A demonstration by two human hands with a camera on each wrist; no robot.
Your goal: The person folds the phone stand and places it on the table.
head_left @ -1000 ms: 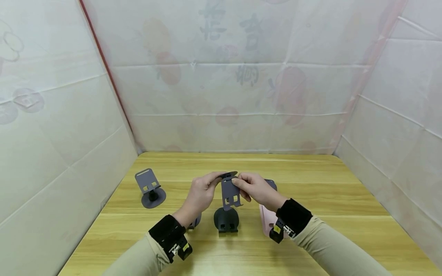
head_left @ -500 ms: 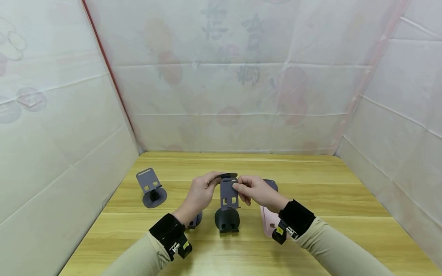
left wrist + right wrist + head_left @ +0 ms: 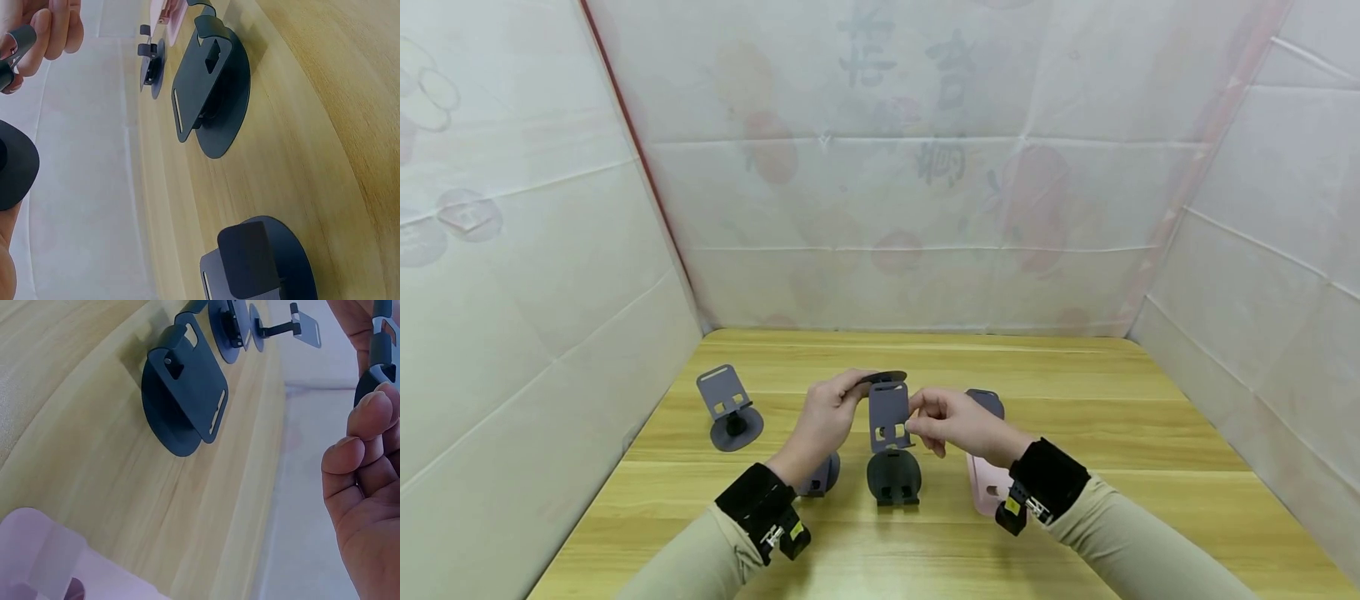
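A wooden table [image 3: 1075,417] carries several phone stands: a black one [image 3: 892,481] in the centre, a grey one [image 3: 728,410] far left, a pink one [image 3: 987,483] right. Above the black stand, the left hand [image 3: 826,417] pinches a dark round base [image 3: 883,378] and the right hand [image 3: 947,419] pinches a grey slotted plate [image 3: 889,416], both held in the air

Above the wooden table [image 3: 1075,417], the left hand [image 3: 827,417] pinches a dark round base [image 3: 883,378] while the right hand [image 3: 951,421] pinches the grey slotted plate [image 3: 889,414] hanging between them. A black stand [image 3: 893,477] sits just below.
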